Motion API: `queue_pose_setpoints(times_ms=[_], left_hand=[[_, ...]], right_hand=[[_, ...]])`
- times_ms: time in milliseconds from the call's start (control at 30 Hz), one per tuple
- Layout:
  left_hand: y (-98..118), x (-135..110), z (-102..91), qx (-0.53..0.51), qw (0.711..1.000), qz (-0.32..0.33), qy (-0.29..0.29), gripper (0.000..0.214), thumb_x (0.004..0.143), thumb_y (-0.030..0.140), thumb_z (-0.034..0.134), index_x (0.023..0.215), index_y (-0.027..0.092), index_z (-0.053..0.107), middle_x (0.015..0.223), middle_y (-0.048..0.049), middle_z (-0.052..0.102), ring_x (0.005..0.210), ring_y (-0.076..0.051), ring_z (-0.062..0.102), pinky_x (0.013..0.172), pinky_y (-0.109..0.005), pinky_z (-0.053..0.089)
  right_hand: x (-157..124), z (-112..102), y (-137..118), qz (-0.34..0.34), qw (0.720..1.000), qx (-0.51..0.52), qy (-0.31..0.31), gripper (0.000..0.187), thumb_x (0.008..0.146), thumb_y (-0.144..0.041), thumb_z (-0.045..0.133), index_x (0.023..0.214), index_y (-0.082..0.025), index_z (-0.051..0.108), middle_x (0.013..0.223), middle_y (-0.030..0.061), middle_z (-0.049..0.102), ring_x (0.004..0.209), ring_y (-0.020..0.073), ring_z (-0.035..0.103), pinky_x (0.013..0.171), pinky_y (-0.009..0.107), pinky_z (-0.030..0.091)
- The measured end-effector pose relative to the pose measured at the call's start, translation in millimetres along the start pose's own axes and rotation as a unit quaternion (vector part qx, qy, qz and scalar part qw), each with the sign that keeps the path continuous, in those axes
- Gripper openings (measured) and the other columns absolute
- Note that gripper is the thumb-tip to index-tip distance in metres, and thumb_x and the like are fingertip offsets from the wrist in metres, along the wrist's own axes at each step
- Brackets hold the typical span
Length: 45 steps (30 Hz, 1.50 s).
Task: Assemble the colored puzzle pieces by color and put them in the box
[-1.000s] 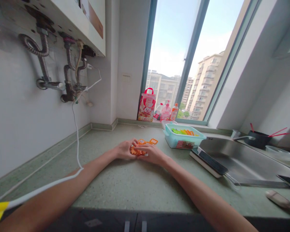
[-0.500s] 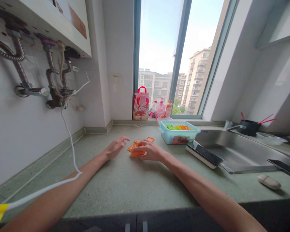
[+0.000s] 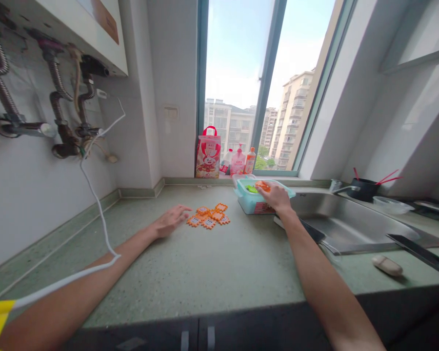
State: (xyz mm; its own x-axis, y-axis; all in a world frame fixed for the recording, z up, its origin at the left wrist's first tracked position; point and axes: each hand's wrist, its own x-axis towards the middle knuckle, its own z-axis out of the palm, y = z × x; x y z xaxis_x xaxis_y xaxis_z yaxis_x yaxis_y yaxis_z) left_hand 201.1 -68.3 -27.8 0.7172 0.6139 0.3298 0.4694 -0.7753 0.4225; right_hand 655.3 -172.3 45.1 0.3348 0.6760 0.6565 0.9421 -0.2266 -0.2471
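Observation:
Flat orange square pieces with notched edges (image 3: 209, 224) lie in a loose, overlapping pile on the counter. Pale panels with dark marks, too small to read, show on some. My left hand (image 3: 171, 220) rests just left of the pile, its fingers stretched out and holding nothing. Over at the light-blue plastic box (image 3: 246, 204), my right hand (image 3: 277, 196) reaches in across the rim, fingers bent around orange pieces (image 3: 262, 185). Part of their grip is hidden by the hand. Green pieces (image 3: 251, 188) show inside the box, left of my fingertips.
A phone on a white block (image 3: 314, 231) lies right of the box, partly behind my forearm. Beyond are the steel sink (image 3: 347, 219) and a pale computer mouse (image 3: 387, 265). A white cable (image 3: 101, 207) hangs across my left forearm. Bottles and a pink bag (image 3: 208, 158) stand on the sill.
My right hand has left the orange pieces on the counter and moved right to the box. The pile is now uncovered. My left hand stays beside it; the view has shifted slightly.

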Motion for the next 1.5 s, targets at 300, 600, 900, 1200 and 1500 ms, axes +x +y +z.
queue_pose_setpoints(times_ms=[300,600,900,1200,1500], left_hand=[[8.2,-1.0,-2.9,0.072,0.995,0.042,-0.049,0.062,0.108,0.065,0.036,0.149,0.026,0.062,0.153,-0.0105,0.059,0.141,-0.028,0.055,0.121,-0.041,0.040],[40.7,-5.2,2.6,0.105,0.980,0.093,-0.139,0.080,0.101,0.068,0.052,0.166,0.023,0.041,0.174,-0.0128,0.033,0.160,-0.033,0.033,0.131,-0.046,0.028],[62.0,-4.5,-0.6,0.111,0.984,0.101,-0.093,0.050,0.098,0.059,0.062,0.135,0.027,0.070,0.137,-0.0092,0.070,0.126,-0.030,0.066,0.111,-0.039,0.047],[42.0,-2.8,-3.6,0.093,0.990,0.108,0.001,0.044,0.109,0.052,0.044,0.127,0.026,0.075,0.135,-0.0098,0.071,0.127,-0.028,0.063,0.113,-0.045,0.044],[22.9,2.0,-2.0,0.105,0.992,0.054,-0.046,0.048,0.108,0.053,0.042,0.133,0.025,0.072,0.141,-0.0085,0.071,0.132,-0.029,0.063,0.116,-0.043,0.042]], right_hand=[[-7.9,1.9,-8.6,0.003,0.994,-0.067,-0.086,0.062,0.108,-0.064,0.029,0.141,-0.034,0.072,0.139,0.0143,0.072,0.126,0.0366,0.063,0.110,0.057,0.040],[-33.7,32.1,-77.1,-0.286,0.954,0.085,-0.001,0.049,0.108,-0.045,0.046,0.148,-0.024,0.064,0.160,0.0130,0.054,0.146,0.0305,0.046,0.122,0.049,0.037],[-70.4,88.3,-112.2,-0.274,0.901,0.135,-0.309,0.061,0.104,-0.063,0.052,0.148,-0.024,0.065,0.153,0.0171,0.061,0.147,0.0333,0.052,0.122,0.051,0.040],[-95.8,57.7,-153.2,-0.409,0.832,0.261,-0.270,0.042,0.097,-0.056,0.071,0.129,-0.028,0.078,0.131,0.0106,0.077,0.122,0.0277,0.070,0.111,0.042,0.049],[-96.5,66.2,-151.4,-0.382,0.830,0.309,-0.263,0.036,0.090,-0.046,0.083,0.120,-0.027,0.081,0.116,0.0078,0.081,0.111,0.0259,0.073,0.103,0.038,0.053]])
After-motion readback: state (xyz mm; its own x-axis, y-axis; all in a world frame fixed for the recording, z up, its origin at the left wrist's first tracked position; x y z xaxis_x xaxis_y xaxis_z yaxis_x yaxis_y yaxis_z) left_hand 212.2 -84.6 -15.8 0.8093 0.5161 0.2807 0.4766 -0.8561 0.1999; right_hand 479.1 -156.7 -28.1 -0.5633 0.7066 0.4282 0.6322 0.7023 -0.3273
